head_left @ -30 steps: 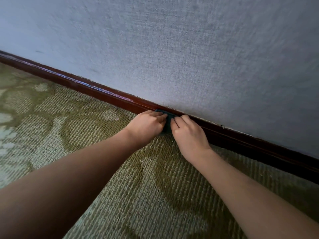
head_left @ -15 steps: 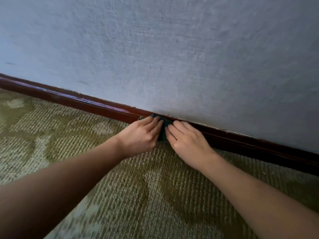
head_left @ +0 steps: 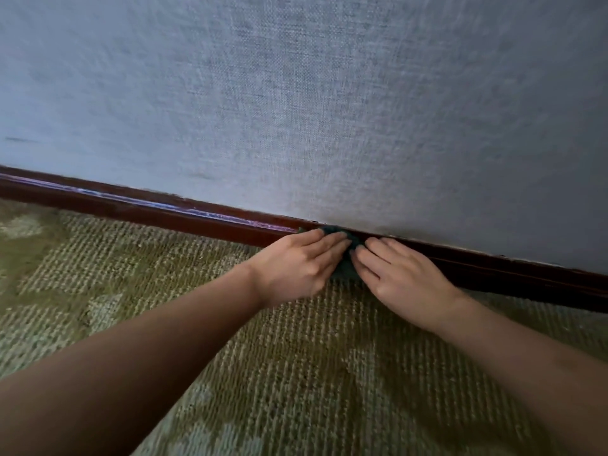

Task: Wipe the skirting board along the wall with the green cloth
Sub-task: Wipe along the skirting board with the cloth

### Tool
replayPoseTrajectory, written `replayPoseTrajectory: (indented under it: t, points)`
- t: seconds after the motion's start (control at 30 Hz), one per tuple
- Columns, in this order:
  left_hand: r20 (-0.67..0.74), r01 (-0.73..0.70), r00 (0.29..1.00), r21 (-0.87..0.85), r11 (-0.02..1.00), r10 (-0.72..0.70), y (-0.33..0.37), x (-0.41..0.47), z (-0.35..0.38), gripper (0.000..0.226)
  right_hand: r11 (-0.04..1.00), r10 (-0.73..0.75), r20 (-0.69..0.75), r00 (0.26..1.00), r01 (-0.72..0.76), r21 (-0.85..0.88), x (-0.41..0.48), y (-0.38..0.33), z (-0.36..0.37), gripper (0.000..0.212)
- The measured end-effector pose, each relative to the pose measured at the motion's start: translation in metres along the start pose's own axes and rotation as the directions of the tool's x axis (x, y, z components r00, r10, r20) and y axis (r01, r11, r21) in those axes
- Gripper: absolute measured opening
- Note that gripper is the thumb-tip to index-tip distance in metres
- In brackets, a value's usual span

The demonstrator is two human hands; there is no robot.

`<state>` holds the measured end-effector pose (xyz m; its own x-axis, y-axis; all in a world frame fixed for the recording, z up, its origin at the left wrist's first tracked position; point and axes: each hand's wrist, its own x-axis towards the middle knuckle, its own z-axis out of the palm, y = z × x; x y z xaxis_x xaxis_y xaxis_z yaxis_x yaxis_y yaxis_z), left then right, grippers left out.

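Low at centre-right of the frame, the left hand (head_left: 296, 264) and right hand (head_left: 401, 274) have slid a touch further right along the skirting board (head_left: 164, 213) than a second ago, so the wipe is advancing, with the right-hand stretch probably yet to do. Both press with fingers extended, gripping nothing, pinning the green cloth (head_left: 343, 269) against the board just above the carpet (head_left: 296, 357). It's bunched and dark, showing only between and above the fingertips.

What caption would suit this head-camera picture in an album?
Left hand and right hand press a cloth against the skirting board, between wall and carpet.
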<state>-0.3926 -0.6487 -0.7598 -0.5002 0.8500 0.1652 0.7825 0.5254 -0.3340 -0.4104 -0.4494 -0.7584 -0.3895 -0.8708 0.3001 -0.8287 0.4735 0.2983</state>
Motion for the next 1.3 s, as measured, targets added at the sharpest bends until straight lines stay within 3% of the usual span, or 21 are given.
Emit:
replayPoseTrajectory:
  t: [0.17, 0.4, 0.67, 0.9, 1.1, 1.3]
  points:
    - [-0.076, 0.079, 0.993, -0.078, 0.994, -0.085, 0.003, -0.007, 0.001, 0.031, 1.0, -0.023, 0.061, 0.998, 0.023, -0.008, 0.005, 0.0, -0.008, 0.034]
    - [-0.013, 0.144, 0.989, -0.139, 0.98, -0.147, -0.008, -0.035, -0.001, 0.043, 0.998, -0.047, 0.091, 0.995, 0.051, -0.042, 0.033, -0.021, -0.004, 0.033]
    - [-0.049, 0.149, 0.986, -0.199, 0.969, -0.162, -0.011, -0.05, 0.012, 0.045, 0.992, 0.103, 0.16, 0.982, -0.09, -0.09, 0.046, -0.041, -0.007, 0.024]
    - [-0.16, 0.154, 0.969, -0.213, 0.965, -0.19, -0.005, -0.051, 0.021, 0.033, 0.977, 0.088, 0.258, 0.962, -0.032, -0.212, 0.057, -0.048, -0.018, 0.012]
    - [-0.164, 0.199, 0.956, -0.25, 0.948, -0.244, -0.001, -0.049, 0.017, 0.034, 0.969, 0.021, 0.337, 0.941, 0.063, -0.239, 0.062, -0.041, -0.028, 0.017]
    - [-0.096, 0.192, 0.972, -0.205, 0.96, -0.215, -0.009, -0.051, 0.01, 0.041, 0.983, 0.031, 0.242, 0.97, 0.014, -0.181, 0.054, -0.037, -0.017, 0.019]
